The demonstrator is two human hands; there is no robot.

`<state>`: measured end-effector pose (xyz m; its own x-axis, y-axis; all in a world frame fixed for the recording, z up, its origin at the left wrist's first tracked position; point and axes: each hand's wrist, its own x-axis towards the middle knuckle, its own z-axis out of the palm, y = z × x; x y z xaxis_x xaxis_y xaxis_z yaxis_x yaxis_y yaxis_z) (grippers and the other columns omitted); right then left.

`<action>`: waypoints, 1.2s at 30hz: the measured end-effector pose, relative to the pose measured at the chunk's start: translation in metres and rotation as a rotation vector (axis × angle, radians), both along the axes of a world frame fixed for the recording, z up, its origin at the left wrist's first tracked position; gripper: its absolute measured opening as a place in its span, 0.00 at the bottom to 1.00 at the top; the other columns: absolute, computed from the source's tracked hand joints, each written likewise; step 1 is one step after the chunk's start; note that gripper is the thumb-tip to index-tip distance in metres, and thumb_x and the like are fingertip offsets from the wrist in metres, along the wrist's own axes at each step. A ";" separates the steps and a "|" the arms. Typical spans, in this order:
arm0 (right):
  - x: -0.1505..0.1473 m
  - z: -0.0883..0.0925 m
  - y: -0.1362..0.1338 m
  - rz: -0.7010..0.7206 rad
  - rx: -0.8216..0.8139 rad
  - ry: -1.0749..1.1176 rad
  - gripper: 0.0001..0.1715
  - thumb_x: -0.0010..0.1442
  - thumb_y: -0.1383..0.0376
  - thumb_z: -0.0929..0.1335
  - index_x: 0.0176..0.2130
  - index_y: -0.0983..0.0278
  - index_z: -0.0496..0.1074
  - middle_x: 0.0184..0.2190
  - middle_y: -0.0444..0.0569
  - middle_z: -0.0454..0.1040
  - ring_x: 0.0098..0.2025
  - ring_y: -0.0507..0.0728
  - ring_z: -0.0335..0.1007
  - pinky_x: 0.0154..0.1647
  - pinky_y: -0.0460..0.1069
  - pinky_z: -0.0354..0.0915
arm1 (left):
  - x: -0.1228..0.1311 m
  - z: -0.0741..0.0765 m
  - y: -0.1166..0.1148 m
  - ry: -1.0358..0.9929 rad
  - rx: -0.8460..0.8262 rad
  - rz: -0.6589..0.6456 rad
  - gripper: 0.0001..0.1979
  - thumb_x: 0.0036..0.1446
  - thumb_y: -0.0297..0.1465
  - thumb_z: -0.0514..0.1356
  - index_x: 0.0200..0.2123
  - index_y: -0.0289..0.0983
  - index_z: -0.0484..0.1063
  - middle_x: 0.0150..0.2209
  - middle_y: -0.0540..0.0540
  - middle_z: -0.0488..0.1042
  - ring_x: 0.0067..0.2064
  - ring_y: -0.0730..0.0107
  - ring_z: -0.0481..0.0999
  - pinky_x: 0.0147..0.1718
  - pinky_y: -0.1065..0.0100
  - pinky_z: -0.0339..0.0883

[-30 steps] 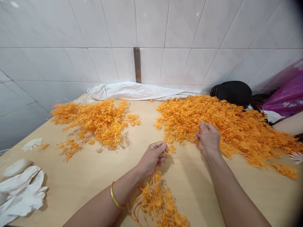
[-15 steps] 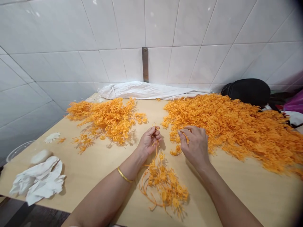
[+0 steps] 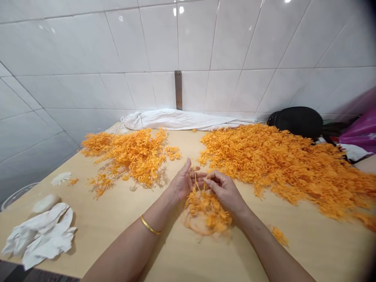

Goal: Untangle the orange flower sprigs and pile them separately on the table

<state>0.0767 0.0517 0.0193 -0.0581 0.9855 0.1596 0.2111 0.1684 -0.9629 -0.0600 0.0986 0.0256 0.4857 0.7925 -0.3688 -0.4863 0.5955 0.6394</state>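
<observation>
Near the middle of the table, my left hand (image 3: 185,181) has its thumb raised and its fingers stretched out, with a thin orange stem lying across them. From there an orange artificial flower spray (image 3: 208,209) hangs towards me, its lower end blurred. My right hand (image 3: 223,191) has come up against the left fingertips, thumb and forefinger pinched on a stem at the top of this spray. A gold bangle (image 3: 150,225) circles my left wrist.
Orange sprays form a left pile (image 3: 132,154) and a larger right pile (image 3: 282,166). White cloths (image 3: 44,231) lie at left near a white flower (image 3: 61,178). Rolled white fabric (image 3: 173,119) and a black bag (image 3: 296,120) sit by the tiled wall. A loose orange piece (image 3: 280,235) lies right.
My right hand has moved left from the big pile's edge to the spray at my left hand. My left fingers have uncurled and the thumb has lifted. The view has tilted up slightly.
</observation>
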 end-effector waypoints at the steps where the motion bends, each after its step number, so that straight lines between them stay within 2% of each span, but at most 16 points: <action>1: 0.003 0.000 0.002 -0.065 0.035 -0.023 0.11 0.54 0.59 0.63 0.26 0.64 0.62 0.20 0.40 0.60 0.21 0.48 0.54 0.21 0.44 0.52 | 0.002 0.001 -0.004 0.060 0.012 -0.068 0.22 0.46 0.46 0.57 0.32 0.31 0.67 0.25 0.42 0.72 0.25 0.69 0.71 0.25 0.68 0.65; 3: 0.006 0.001 0.003 -0.164 0.092 -0.093 0.10 0.54 0.60 0.62 0.26 0.64 0.62 0.21 0.41 0.61 0.22 0.49 0.55 0.22 0.44 0.53 | 0.005 0.000 -0.011 0.143 0.082 -0.180 0.19 0.41 0.41 0.63 0.29 0.30 0.68 0.24 0.43 0.72 0.23 0.70 0.71 0.25 0.68 0.65; 6: 0.006 0.002 0.003 -0.218 0.155 -0.230 0.08 0.54 0.63 0.61 0.25 0.63 0.61 0.20 0.41 0.61 0.22 0.49 0.55 0.23 0.45 0.53 | 0.009 -0.005 -0.017 0.206 0.200 -0.247 0.13 0.34 0.29 0.67 0.25 0.29 0.70 0.22 0.44 0.72 0.23 0.72 0.70 0.27 0.69 0.64; 10: 0.004 -0.001 0.004 -0.206 0.183 -0.270 0.09 0.55 0.64 0.60 0.24 0.63 0.60 0.19 0.40 0.59 0.22 0.49 0.55 0.25 0.45 0.53 | 0.011 -0.010 -0.020 0.213 0.288 -0.252 0.08 0.37 0.28 0.65 0.22 0.31 0.70 0.18 0.48 0.68 0.20 0.75 0.67 0.24 0.71 0.61; 12: 0.004 -0.005 0.006 -0.243 0.149 -0.154 0.10 0.55 0.62 0.61 0.24 0.63 0.59 0.19 0.40 0.59 0.22 0.49 0.55 0.24 0.45 0.53 | 0.011 -0.009 -0.020 0.204 0.340 -0.238 0.07 0.39 0.28 0.64 0.20 0.31 0.69 0.16 0.49 0.66 0.19 0.77 0.65 0.22 0.72 0.58; 16: -0.003 -0.008 0.009 -0.328 0.053 0.233 0.12 0.54 0.58 0.62 0.25 0.62 0.58 0.17 0.38 0.57 0.19 0.48 0.54 0.20 0.44 0.53 | 0.014 -0.005 -0.016 0.131 0.411 -0.215 0.05 0.41 0.27 0.62 0.19 0.31 0.69 0.17 0.48 0.66 0.22 0.76 0.66 0.26 0.72 0.59; 21: -0.005 0.005 0.015 -0.427 0.014 0.478 0.14 0.50 0.58 0.66 0.23 0.63 0.58 0.15 0.37 0.56 0.17 0.46 0.53 0.17 0.42 0.52 | 0.015 0.001 -0.018 0.062 0.392 -0.229 0.04 0.40 0.27 0.63 0.20 0.32 0.71 0.15 0.50 0.64 0.22 0.77 0.66 0.26 0.73 0.58; 23: 0.013 0.017 0.018 -0.511 0.030 0.534 0.15 0.49 0.58 0.66 0.23 0.63 0.56 0.14 0.36 0.55 0.16 0.45 0.51 0.16 0.42 0.51 | 0.008 0.004 -0.023 0.064 0.395 -0.320 0.04 0.37 0.27 0.63 0.20 0.31 0.72 0.15 0.49 0.65 0.20 0.77 0.65 0.23 0.73 0.57; 25: 0.046 0.031 0.015 -0.635 0.054 0.572 0.18 0.48 0.58 0.66 0.21 0.62 0.52 0.13 0.34 0.51 0.14 0.45 0.48 0.15 0.42 0.49 | -0.001 0.005 -0.027 0.082 0.389 -0.427 0.05 0.36 0.27 0.64 0.20 0.29 0.73 0.15 0.47 0.67 0.19 0.77 0.64 0.20 0.73 0.56; 26: 0.065 0.038 0.010 -0.670 0.078 0.565 0.18 0.48 0.59 0.66 0.21 0.62 0.51 0.14 0.34 0.52 0.14 0.45 0.47 0.15 0.41 0.48 | -0.005 0.005 -0.028 0.088 0.379 -0.433 0.06 0.36 0.27 0.64 0.20 0.29 0.73 0.16 0.46 0.68 0.19 0.76 0.64 0.20 0.73 0.56; 28: 0.104 0.046 -0.011 -0.652 0.123 0.360 0.17 0.47 0.59 0.67 0.21 0.62 0.54 0.15 0.36 0.54 0.16 0.45 0.51 0.16 0.42 0.50 | -0.010 0.002 -0.025 0.086 0.331 -0.308 0.05 0.37 0.27 0.64 0.21 0.31 0.73 0.18 0.46 0.69 0.21 0.75 0.67 0.21 0.73 0.59; 30: 0.132 0.044 -0.044 -0.624 0.049 -0.012 0.14 0.49 0.58 0.65 0.21 0.62 0.59 0.15 0.39 0.57 0.17 0.47 0.53 0.18 0.44 0.52 | -0.011 -0.002 -0.020 0.097 0.259 -0.139 0.06 0.37 0.27 0.65 0.24 0.32 0.73 0.21 0.47 0.71 0.24 0.74 0.69 0.24 0.72 0.62; 31: 0.140 0.039 -0.062 -0.623 -0.002 -0.225 0.12 0.52 0.57 0.63 0.23 0.62 0.63 0.16 0.40 0.58 0.18 0.49 0.55 0.19 0.45 0.53 | -0.010 -0.004 -0.017 0.120 0.229 -0.096 0.07 0.38 0.27 0.65 0.26 0.33 0.73 0.23 0.46 0.72 0.26 0.74 0.70 0.25 0.72 0.63; 33: 0.146 0.020 -0.097 -0.655 -0.054 -0.576 0.12 0.55 0.57 0.60 0.30 0.61 0.66 0.19 0.43 0.63 0.21 0.52 0.60 0.22 0.47 0.57 | -0.008 -0.007 -0.013 0.185 0.211 -0.072 0.09 0.39 0.29 0.65 0.28 0.33 0.73 0.25 0.46 0.72 0.25 0.74 0.70 0.25 0.71 0.64; 35: 0.139 -0.005 -0.124 -0.613 -0.028 -0.796 0.12 0.56 0.57 0.59 0.33 0.61 0.66 0.27 0.47 0.69 0.29 0.56 0.66 0.28 0.49 0.61 | -0.009 -0.006 -0.011 0.252 0.226 -0.071 0.11 0.39 0.31 0.65 0.29 0.32 0.73 0.22 0.47 0.70 0.23 0.75 0.69 0.23 0.72 0.63; 36: 0.134 -0.017 -0.132 -0.594 -0.030 -0.890 0.12 0.56 0.58 0.59 0.34 0.61 0.66 0.29 0.47 0.70 0.31 0.56 0.67 0.27 0.49 0.61 | -0.010 -0.004 -0.011 0.284 0.233 -0.074 0.12 0.40 0.33 0.65 0.29 0.31 0.73 0.19 0.48 0.69 0.21 0.76 0.68 0.22 0.72 0.62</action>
